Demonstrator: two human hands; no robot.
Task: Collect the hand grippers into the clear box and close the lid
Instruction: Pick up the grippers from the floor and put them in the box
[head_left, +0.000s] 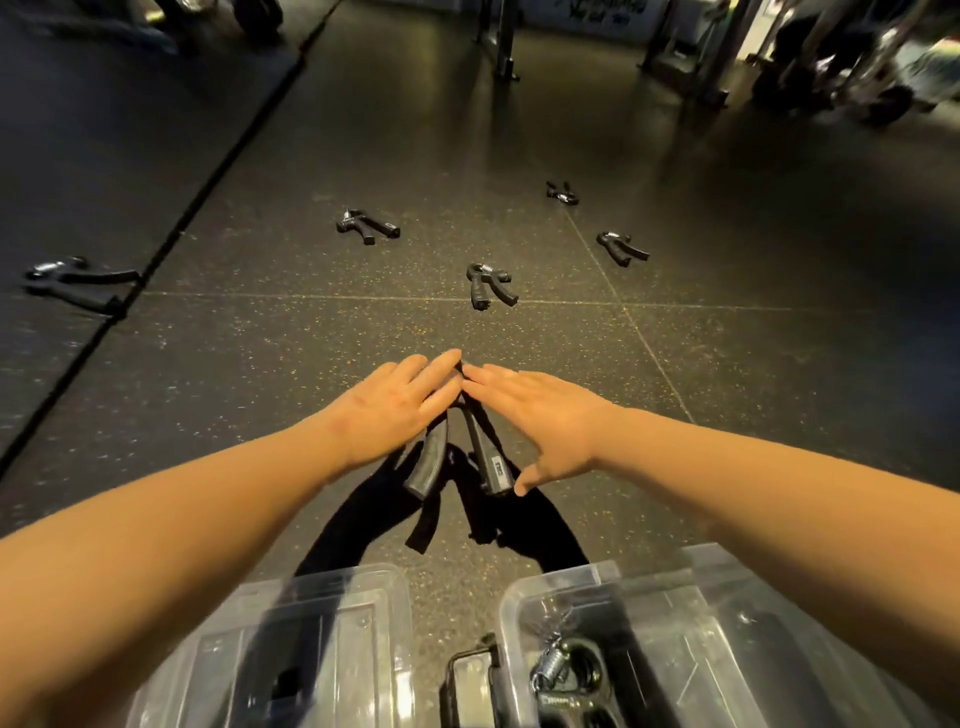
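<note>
Just past the clear box (561, 579), left hand (395, 410) and right hand (540, 415) sit flat-fingered over one hand gripper (488, 462), fingertips (451, 361) meeting at its top, nothing clenched; other grippers (488, 285) lie scattered beyond

Site is reading as a gym. Dark rubber floor (311, 338) with coloured flecks is running in large square tiles, seams showing. A black mat (104, 130) is lying along the left side, meeting the tiles at a straight edge. Steel frame legs (503, 47) are standing at the far end; blurred dark equipment (857, 78) is sitting far right, type unclear. Hand grippers (488, 286) are lying scattered over the floor.
</note>
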